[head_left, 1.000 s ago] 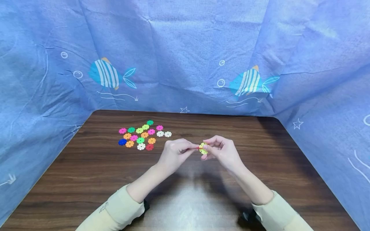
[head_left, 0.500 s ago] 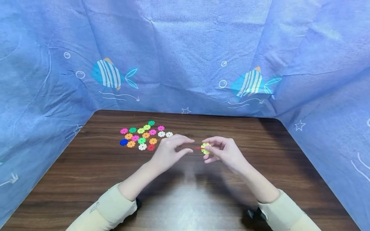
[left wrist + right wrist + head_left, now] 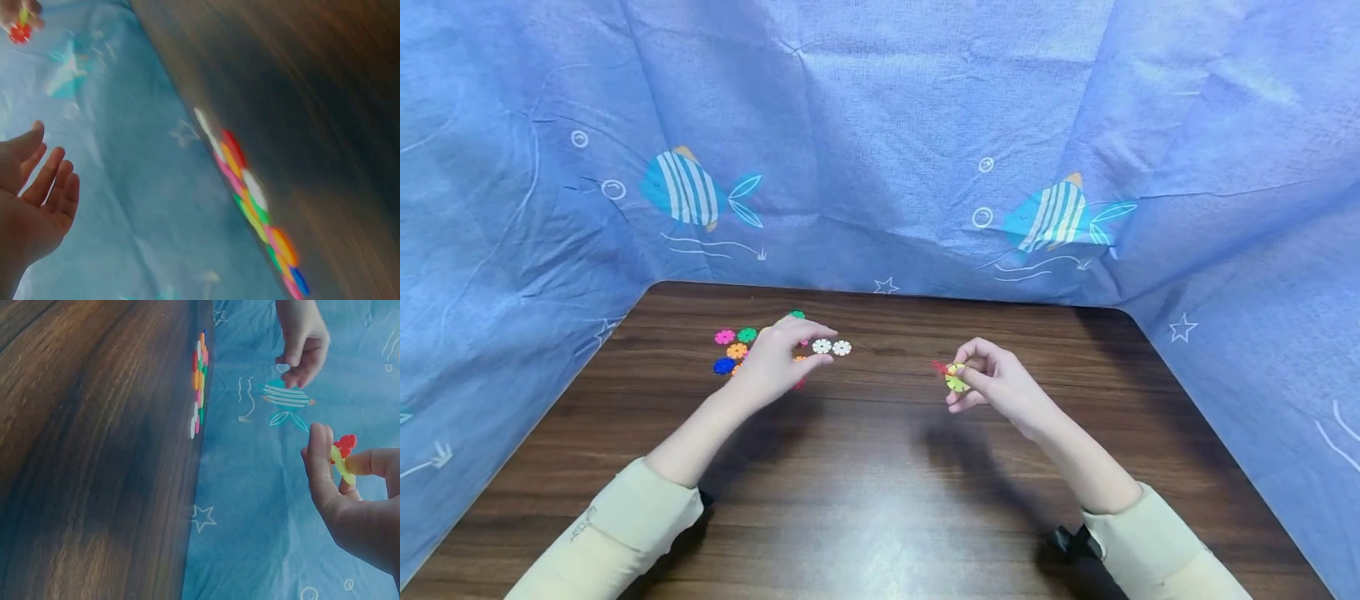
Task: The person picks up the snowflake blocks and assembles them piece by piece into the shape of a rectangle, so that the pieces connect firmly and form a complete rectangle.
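My right hand [image 3: 1003, 387] pinches a yellow notched plastic disc [image 3: 957, 382] between thumb and fingers, above the table's right half. A red notched disc [image 3: 940, 367] is joined to the yellow one and sticks out to the left. In the right wrist view the red disc [image 3: 345, 444] stands crosswise to the yellow disc [image 3: 341, 466]. My left hand [image 3: 771, 362] is empty, its thumb and fingers spread apart, and overlaps the group of loose discs in the head view. Two white discs [image 3: 832, 347] lie just right of its fingertips. Several discs are hidden behind this hand.
Pink [image 3: 725, 337], green [image 3: 747, 334], orange [image 3: 737, 351] and blue [image 3: 725, 366] discs lie flat at the left of the group. The dark wooden table [image 3: 880, 467] ends at the back against a blue fish-print cloth [image 3: 880, 167].
My left hand has let go of the red disc and moved left over the loose discs. My right hand has shifted slightly right with the joined pair, and the red disc has turned.
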Demonstrator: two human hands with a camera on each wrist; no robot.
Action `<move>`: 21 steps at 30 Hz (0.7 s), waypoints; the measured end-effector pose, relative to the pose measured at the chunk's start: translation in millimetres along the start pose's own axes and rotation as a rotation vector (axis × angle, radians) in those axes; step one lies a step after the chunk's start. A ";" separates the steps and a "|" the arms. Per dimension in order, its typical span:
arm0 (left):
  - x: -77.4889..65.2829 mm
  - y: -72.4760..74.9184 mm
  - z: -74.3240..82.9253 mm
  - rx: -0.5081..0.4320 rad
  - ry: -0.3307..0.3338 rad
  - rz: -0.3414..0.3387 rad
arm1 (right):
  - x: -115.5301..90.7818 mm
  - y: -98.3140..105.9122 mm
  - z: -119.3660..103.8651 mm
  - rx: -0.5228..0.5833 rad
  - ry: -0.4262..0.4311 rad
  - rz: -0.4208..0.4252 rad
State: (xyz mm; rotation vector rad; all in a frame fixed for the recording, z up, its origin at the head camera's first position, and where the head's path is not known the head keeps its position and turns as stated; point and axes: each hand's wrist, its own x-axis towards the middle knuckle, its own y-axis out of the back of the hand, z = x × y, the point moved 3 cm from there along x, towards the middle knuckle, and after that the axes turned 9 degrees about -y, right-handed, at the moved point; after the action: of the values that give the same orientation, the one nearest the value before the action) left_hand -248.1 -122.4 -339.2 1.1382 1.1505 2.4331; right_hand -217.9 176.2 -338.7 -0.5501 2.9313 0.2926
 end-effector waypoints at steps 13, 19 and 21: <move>-7.0 -12.3 -76.4 0.016 0.098 -0.336 | 2.6 4.5 5.4 -0.040 0.033 -0.053; -14.5 -14.8 -92.5 -0.003 0.082 -0.472 | 4.4 5.0 9.6 -0.043 0.034 -0.070; -16.8 -16.9 -94.9 -0.004 0.052 -0.503 | 5.4 5.5 11.1 -0.036 0.022 -0.069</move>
State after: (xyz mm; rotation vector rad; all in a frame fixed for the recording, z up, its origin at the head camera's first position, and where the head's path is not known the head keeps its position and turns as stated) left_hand -307.7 -172.6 -398.3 0.6787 1.2629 2.0803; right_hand -223.7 181.7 -349.6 -0.6618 2.9258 0.3343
